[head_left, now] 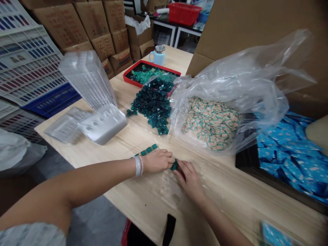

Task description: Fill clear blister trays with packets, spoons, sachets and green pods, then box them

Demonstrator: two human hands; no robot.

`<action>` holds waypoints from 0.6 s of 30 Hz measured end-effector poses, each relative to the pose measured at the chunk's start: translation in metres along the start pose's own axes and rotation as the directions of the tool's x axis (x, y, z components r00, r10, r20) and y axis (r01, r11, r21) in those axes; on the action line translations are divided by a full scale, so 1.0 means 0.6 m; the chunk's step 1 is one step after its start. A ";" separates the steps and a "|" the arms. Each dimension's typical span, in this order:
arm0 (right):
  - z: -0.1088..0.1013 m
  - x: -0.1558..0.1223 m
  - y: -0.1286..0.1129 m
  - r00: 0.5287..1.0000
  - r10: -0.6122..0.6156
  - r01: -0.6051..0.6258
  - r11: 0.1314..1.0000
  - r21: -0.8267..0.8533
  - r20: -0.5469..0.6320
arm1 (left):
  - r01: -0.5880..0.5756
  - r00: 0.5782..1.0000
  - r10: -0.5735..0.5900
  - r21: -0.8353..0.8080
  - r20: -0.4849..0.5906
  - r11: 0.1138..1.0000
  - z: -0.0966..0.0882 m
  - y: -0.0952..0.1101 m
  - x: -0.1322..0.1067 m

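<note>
My left hand [157, 161] lies palm down on the light wooden table [143, 186], with a row of small dark teal pieces [146, 151] along its far side. Its fingertips meet a small cluster of teal pieces [174, 165]. My right hand [189, 179] comes in from the near side, its fingertips on the same cluster. A larger heap of teal pieces [153, 106] lies farther up the table. Beside it, a clear plastic bag [238, 82] holds striped cream-and-teal pieces [210, 123]. What the fingers pinch is partly hidden.
A red tray [133, 76] of teal pieces and a pale blue mug [157, 55] stand at the far end. Clear plastic moulded trays [104, 123] lie at the left. Blue packets fill a black tray [247, 159] at the right. Cardboard boxes [97, 41] are stacked behind.
</note>
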State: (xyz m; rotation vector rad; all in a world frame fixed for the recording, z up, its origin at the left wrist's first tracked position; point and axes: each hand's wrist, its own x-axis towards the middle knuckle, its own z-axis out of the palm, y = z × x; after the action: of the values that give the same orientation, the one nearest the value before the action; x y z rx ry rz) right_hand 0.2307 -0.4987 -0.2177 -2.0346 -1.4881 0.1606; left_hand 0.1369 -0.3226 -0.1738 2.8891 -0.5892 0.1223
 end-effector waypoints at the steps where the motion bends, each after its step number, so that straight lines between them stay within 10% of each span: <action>1: 0.000 0.000 0.000 1.000 -0.004 0.004 1.000 -0.002 -0.001 | 0.004 1.000 -0.005 0.016 0.016 1.000 -0.002 0.001 -0.003; 10: 0.005 -0.004 0.005 0.998 -0.048 0.048 0.999 -0.012 -0.044 | 0.179 0.982 -0.176 -0.045 0.072 0.983 -0.010 0.038 -0.049; 18: 0.003 -0.003 0.000 1.000 -0.011 0.011 1.000 0.007 -0.029 | 0.519 0.799 -0.600 -0.479 -0.022 0.708 -0.036 0.033 -0.032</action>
State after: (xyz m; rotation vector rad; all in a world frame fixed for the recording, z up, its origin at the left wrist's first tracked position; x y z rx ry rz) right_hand 0.2292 -0.4997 -0.2193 -2.0140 -1.4787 0.1307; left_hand 0.1103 -0.3286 -0.1516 2.4206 0.2922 0.1283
